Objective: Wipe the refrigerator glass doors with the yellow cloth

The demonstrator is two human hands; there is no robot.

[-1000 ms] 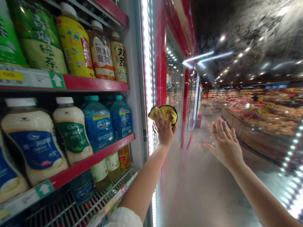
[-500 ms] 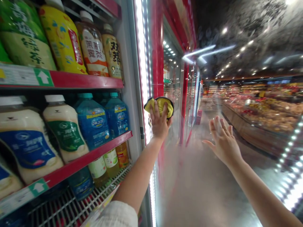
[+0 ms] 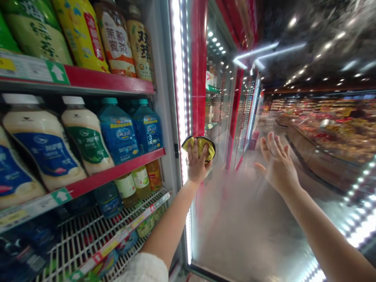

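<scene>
My left hand (image 3: 197,164) presses a yellow cloth (image 3: 202,148) with a dark border flat to the glass door, close to the bright light strip (image 3: 179,78) and the red frame. Its fingers are spread over the cloth, and the folded edge shows above them. My right hand (image 3: 277,166) is open, palm forward and fingers stretched up, at the fogged glass door (image 3: 229,223). Whether that palm touches the glass I cannot tell. Nothing is in the right hand.
On my left, refrigerator shelves hold tea bottles (image 3: 114,39), white-capped bottles (image 3: 88,137) and blue bottles (image 3: 120,131). A wire rack (image 3: 88,235) lies below. Beyond the glass are another red-framed cooler (image 3: 217,78) and a produce display (image 3: 320,152).
My left hand and the cloth have moved down the glass. The view has tilted downward a little, showing more of the lower rack and the door's bottom edge. My right hand stays open.
</scene>
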